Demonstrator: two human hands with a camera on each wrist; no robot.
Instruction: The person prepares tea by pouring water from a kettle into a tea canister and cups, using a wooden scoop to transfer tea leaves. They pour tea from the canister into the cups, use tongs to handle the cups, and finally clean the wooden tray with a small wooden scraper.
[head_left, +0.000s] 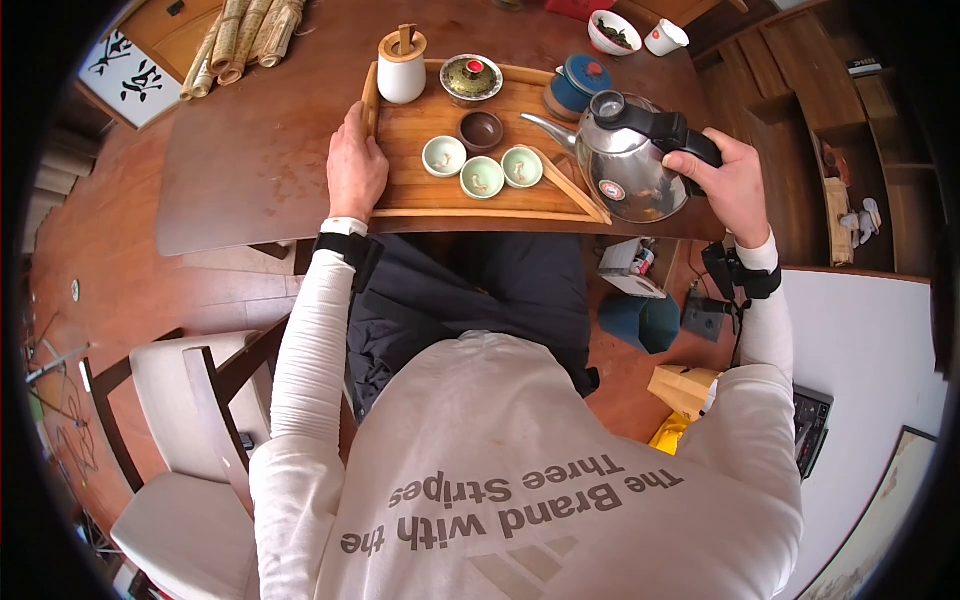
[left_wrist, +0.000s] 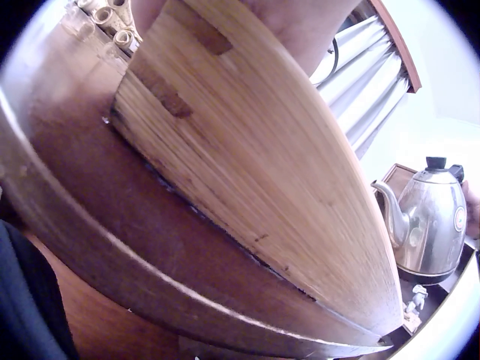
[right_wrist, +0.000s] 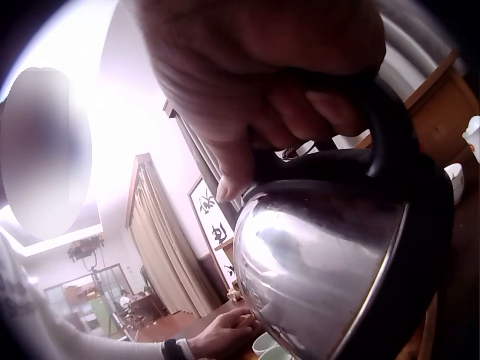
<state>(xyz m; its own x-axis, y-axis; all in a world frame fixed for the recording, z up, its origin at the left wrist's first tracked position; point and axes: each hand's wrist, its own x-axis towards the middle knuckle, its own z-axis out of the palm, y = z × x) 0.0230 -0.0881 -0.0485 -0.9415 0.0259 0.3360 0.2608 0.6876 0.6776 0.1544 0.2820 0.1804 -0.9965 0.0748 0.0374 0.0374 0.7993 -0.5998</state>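
My right hand [head_left: 728, 180] grips the black handle [head_left: 665, 130] of a shiny steel electric kettle [head_left: 625, 170], fingers wrapped round it in the right wrist view. Its thin spout points left over the wooden tea tray [head_left: 440, 213]. My left hand [head_left: 356, 165] rests at the tray's left edge, beside the white tool holder [head_left: 402, 78]. On the tray sit a brown cup [head_left: 481, 131] and three pale green cups, the nearest being a green cup [head_left: 483, 178]. A lidded gaiwan [head_left: 471, 79] stands behind them. A blue canister [head_left: 580, 85] is just behind the kettle.
Rolled bamboo mats [head_left: 240, 40] lie at the back left of the table. A white bowl of leaves [head_left: 614, 34] and a white cup [head_left: 667, 38] stand at the back right. Below the table edge are a blue bin [head_left: 640, 322] and, to the left, a chair [head_left: 190, 400].
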